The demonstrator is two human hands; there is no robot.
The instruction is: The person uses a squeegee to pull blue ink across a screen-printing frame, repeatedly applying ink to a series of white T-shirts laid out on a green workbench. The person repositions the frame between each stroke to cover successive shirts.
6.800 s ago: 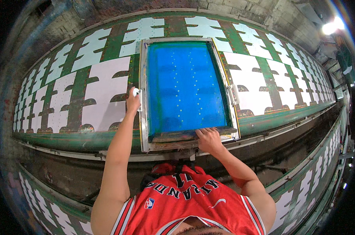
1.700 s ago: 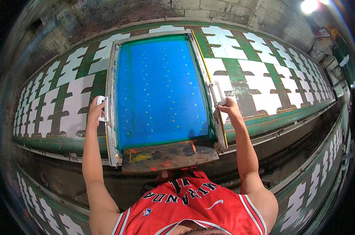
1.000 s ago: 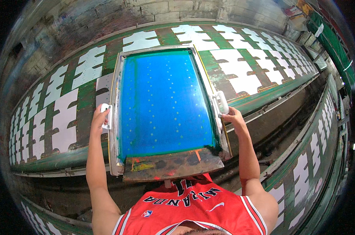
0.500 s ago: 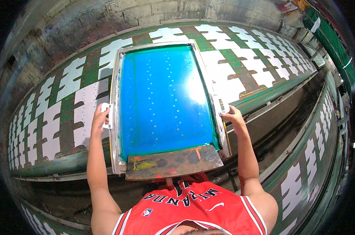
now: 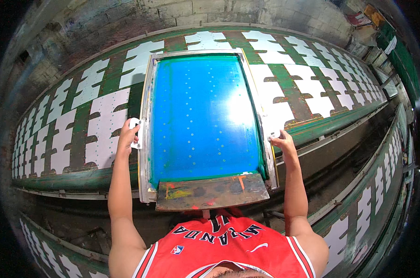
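Note:
My left hand (image 5: 127,138) is closed round a white handle (image 5: 135,131) on the left side of a screen-printing frame (image 5: 145,162). On the opposite side, my right hand (image 5: 284,142) grips a matching white handle (image 5: 274,135). Blue mesh (image 5: 198,116) fills the frame, with green edges, rows of small pale dots and a bright glare at the right. A paint-stained board (image 5: 212,192) spans the frame's near end, close to my red jersey. Whether the frame touches the table or hangs just above it, I cannot tell.
A long green table (image 5: 94,180) carries rows of white cut pieces (image 5: 109,125) on both sides of the frame. A second table (image 5: 381,185) with similar pieces runs at the right. Behind stands a block wall (image 5: 173,14); green sheeting (image 5: 402,69) hangs far right.
The frame and both my hands sit a little further right in the picture. The table and its pieces have shifted right too, so the view itself has turned. Both grips stay the same.

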